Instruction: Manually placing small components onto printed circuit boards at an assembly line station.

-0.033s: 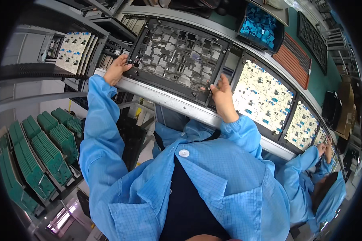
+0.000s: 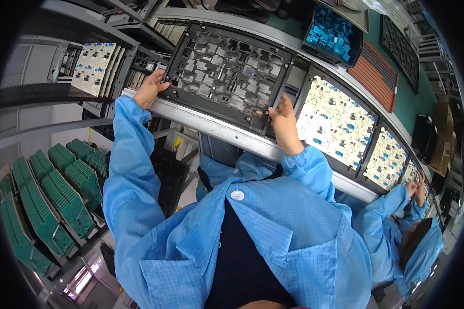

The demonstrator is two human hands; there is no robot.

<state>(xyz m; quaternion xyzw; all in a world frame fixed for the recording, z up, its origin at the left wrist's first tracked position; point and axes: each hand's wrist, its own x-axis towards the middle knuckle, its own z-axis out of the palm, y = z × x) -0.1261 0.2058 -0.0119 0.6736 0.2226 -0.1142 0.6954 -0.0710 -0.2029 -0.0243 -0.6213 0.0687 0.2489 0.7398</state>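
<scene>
A black solder pallet (image 2: 229, 72), a flat frame with many cut-outs and grey raised shapes, lies on the rails of the line in front of me. At its left edge, my left hand (image 2: 150, 89) grips the near corner, thumb over the rim. My right hand (image 2: 284, 123) holds the opposite edge near its front corner, thumb and fingers bent against the frame. No circuit board sits in this pallet. Just right of it, a pallet carries a cream circuit board (image 2: 336, 121) with blue and black components.
Further right, another cream board (image 2: 388, 158) sits near a co-worker's hands (image 2: 416, 189). A black bin of blue parts (image 2: 329, 36) and a reddish-brown slatted stack (image 2: 372, 74) stand behind the line. Cream boards (image 2: 94, 67) stand at far left, above racks of green boards (image 2: 62, 201).
</scene>
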